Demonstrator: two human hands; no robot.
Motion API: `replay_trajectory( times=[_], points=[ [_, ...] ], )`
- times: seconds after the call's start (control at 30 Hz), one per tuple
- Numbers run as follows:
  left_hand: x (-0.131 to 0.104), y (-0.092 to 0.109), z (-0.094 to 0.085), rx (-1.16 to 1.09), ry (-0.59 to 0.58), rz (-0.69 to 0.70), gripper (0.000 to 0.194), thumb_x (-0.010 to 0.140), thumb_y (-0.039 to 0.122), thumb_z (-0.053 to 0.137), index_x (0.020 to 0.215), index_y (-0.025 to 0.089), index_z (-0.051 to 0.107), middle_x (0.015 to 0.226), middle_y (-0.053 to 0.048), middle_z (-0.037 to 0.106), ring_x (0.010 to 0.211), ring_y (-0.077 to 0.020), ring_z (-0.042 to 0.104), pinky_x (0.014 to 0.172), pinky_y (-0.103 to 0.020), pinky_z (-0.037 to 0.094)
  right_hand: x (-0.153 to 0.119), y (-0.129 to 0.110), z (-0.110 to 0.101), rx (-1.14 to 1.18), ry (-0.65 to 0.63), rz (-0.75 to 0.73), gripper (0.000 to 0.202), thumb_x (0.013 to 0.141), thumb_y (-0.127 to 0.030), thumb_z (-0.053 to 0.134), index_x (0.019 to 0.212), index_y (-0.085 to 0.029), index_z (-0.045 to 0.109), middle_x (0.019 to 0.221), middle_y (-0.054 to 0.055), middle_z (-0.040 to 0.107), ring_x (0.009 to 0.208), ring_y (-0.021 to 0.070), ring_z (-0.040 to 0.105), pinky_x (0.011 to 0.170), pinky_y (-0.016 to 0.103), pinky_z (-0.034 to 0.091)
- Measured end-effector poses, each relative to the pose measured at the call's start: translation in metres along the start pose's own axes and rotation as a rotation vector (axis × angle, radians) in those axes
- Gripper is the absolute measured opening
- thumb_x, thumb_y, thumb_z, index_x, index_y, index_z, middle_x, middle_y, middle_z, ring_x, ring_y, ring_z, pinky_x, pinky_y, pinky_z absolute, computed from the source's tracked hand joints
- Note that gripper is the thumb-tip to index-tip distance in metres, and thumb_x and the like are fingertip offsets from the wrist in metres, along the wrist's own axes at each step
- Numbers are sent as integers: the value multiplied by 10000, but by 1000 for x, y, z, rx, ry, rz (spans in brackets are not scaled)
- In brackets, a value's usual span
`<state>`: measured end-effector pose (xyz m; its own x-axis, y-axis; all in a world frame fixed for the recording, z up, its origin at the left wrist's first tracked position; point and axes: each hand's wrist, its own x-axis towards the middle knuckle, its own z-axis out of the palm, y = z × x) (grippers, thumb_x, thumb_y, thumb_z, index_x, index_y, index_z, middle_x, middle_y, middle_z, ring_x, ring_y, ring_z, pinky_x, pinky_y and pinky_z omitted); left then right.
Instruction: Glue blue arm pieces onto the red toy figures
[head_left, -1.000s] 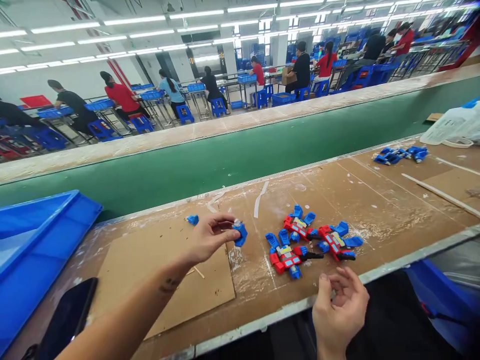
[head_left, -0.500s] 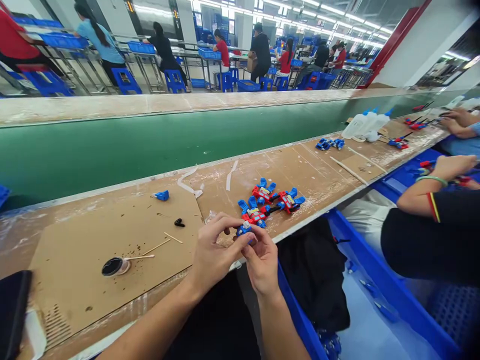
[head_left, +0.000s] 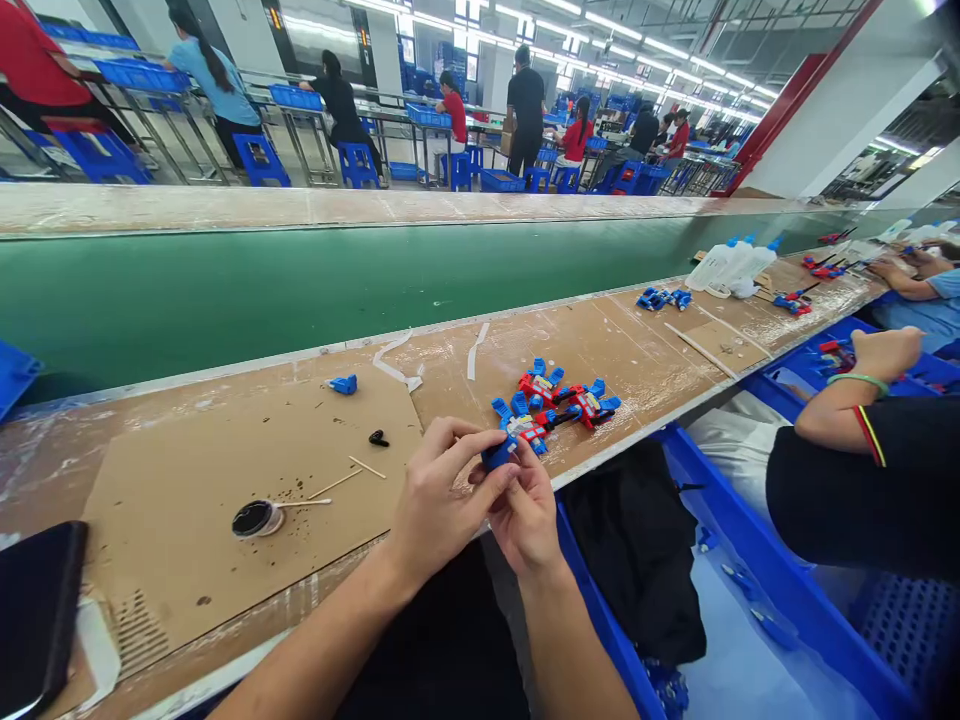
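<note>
A small blue plastic toy part is pinched between the fingertips of my left hand and my right hand, above the front edge of the bench. Fingers cover much of it. Just beyond lie several red and blue toy robot figures, close together on the bench. On the cardboard sheet to the left rest another blue part, a small black piece, a small pot of black paint with a cotton swab across its rim, and thin sticks.
A green conveyor belt runs behind the bench. At left lies a black phone. White bottles with blue caps stand farther right. Blue bins sit below the edge, beside a co-worker's arm.
The blue part has turned in my fingers, showing a plainer blue side now. Both hands stay together. The whole view has shifted slightly.
</note>
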<state>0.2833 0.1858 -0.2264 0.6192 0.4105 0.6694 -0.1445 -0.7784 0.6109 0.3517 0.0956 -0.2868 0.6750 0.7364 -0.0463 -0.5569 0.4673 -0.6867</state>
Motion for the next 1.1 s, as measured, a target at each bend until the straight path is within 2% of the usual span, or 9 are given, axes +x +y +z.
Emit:
replay_trajectory(
  times=[0.07, 0.17, 0.3, 0.43, 0.6, 0.67, 0.77, 0.97, 1.1],
  points=[
    [-3, -1, -2, 18, 21, 33, 265, 856, 105, 721, 1110, 170, 681, 1005, -43, 599, 936, -90, 575, 821, -195, 495, 4, 0, 0, 90, -6, 56, 478, 739, -383, 874, 1126, -254, 626, 1068, 15, 663, 788, 68, 632, 738, 168, 558],
    [-7, -2, -4, 9, 58, 45, 312, 830, 86, 747, 1115, 177, 657, 1021, -35, 600, 953, -93, 572, 851, -207, 492, 7, 1, 4, 131, -50, 114, 440, 690, -395, 888, 1045, -236, 681, 985, 23, 670, 788, 96, 616, 752, 215, 562],
    [-10, -7, -6, -72, 66, 29, 430, 789, 104, 797, 1168, 176, 607, 1054, -30, 642, 988, -109, 588, 879, -230, 502, 8, 5, 7, 144, -69, 123, 422, 721, -415, 848, 1073, -231, 703, 1010, 50, 673, 837, 130, 619, 720, 239, 540],
    [-12, -14, -11, -112, 46, -71, 355, 819, 113, 767, 1139, 202, 642, 1060, -18, 651, 990, -100, 604, 878, -226, 512, 6, 9, 6, 98, -80, 44, 312, 844, -398, 776, 1123, -275, 707, 1005, 29, 689, 817, 102, 629, 717, 205, 527],
    [-16, -21, -15, -174, 44, -141, 310, 847, 115, 742, 1123, 221, 649, 1042, 0, 668, 975, -79, 632, 880, -193, 520, 3, 11, 3, -262, -56, -225, 268, 981, -365, 634, 1230, -278, 682, 1202, 60, 657, 992, 137, 644, 780, 224, 528],
    [-16, -21, -15, -182, 45, -144, 297, 849, 111, 738, 1113, 212, 648, 1024, -6, 667, 953, -81, 637, 857, -195, 527, 2, 11, 3, -320, -36, -248, 277, 989, -360, 617, 1243, -266, 674, 1228, 71, 646, 1000, 151, 644, 763, 233, 531],
    [-16, -21, -13, -129, 61, -69, 289, 829, 102, 755, 1084, 188, 653, 995, -28, 650, 913, -99, 624, 814, -224, 531, 1, 10, 4, -157, 20, -146, 274, 921, -404, 694, 1147, -250, 704, 1124, 52, 685, 931, 140, 656, 805, 254, 560],
    [-17, -12, -9, 43, 85, 232, 327, 782, 72, 787, 1070, 156, 655, 981, -66, 642, 932, -163, 568, 796, -311, 495, 0, 5, 11, 311, 28, 304, 281, 722, -423, 853, 918, -254, 743, 989, -42, 706, 937, 55, 657, 904, 139, 544],
    [-20, -13, -8, 16, 95, 209, 335, 774, 55, 785, 1058, 163, 642, 962, -53, 632, 912, -152, 580, 787, -296, 496, -2, 5, 20, 327, 29, 284, 310, 701, -421, 868, 898, -233, 721, 918, -36, 694, 866, 59, 656, 846, 147, 556]
  ],
)
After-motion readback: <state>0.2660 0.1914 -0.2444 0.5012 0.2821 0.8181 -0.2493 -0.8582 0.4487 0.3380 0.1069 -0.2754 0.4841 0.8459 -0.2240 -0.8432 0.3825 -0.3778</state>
